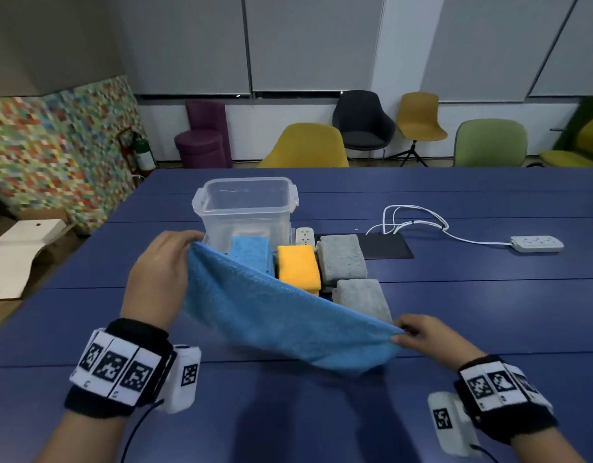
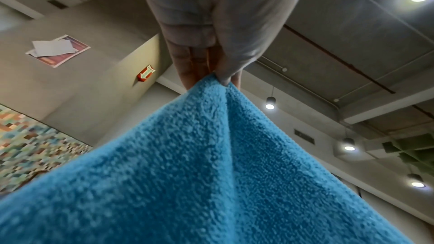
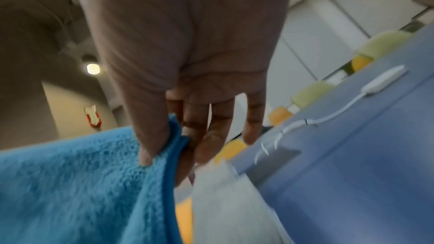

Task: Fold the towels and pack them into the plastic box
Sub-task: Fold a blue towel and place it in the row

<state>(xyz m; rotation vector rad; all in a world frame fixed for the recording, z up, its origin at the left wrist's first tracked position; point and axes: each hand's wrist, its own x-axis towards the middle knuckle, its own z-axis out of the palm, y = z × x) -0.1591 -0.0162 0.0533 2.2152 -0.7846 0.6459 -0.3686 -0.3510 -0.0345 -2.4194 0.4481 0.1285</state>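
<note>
A blue towel (image 1: 275,315) hangs stretched between both hands above the blue table (image 1: 489,312). My left hand (image 1: 161,275) pinches its upper left corner; the left wrist view shows thumb and fingers (image 2: 209,73) clamped on the towel (image 2: 199,173). My right hand (image 1: 425,335) pinches the lower right corner, thumb pressed on the towel's hem (image 3: 169,155). Behind the towel stands an open clear plastic box (image 1: 246,208). In front of the box lie folded towels: a blue one (image 1: 251,255), a yellow one (image 1: 298,270) and two grey ones (image 1: 343,260) (image 1: 362,299).
A white power strip (image 1: 305,236) and a black mat (image 1: 385,247) lie right of the box. White cables (image 1: 415,218) run to a second power strip (image 1: 537,243) at the right. Chairs (image 1: 305,145) line the table's far edge.
</note>
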